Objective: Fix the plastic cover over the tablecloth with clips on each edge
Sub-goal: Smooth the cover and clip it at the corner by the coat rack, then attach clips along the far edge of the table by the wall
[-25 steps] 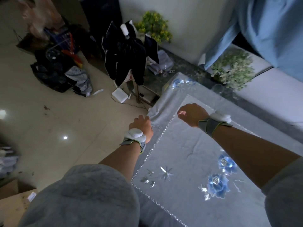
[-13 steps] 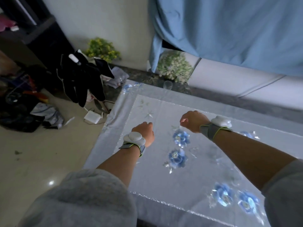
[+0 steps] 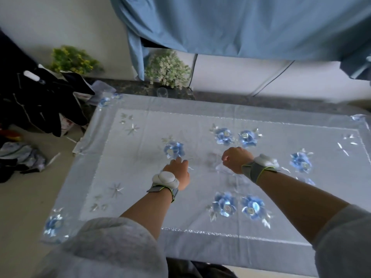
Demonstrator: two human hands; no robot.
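Note:
A pale tablecloth with blue flowers and a glittering border covers the table, under a glossy clear plastic cover that hangs over the near edge. My left hand is over the middle, fingers loosely spread, tips beside a blue flower. My right hand hovers just right of it, fingers curled down. Faint clear shapes lie below the right hand; I cannot tell whether they are clips or whether the hand holds one.
A blue curtain hangs behind the table. Two potted plants and a drinking glass stand on the dark ledge at the back. Dark clothes on a rack and a pile on the floor are to the left.
The view swung right from the table's left corner to its middle. Both hands moved from the left edge to the centre, and the left fist has opened.

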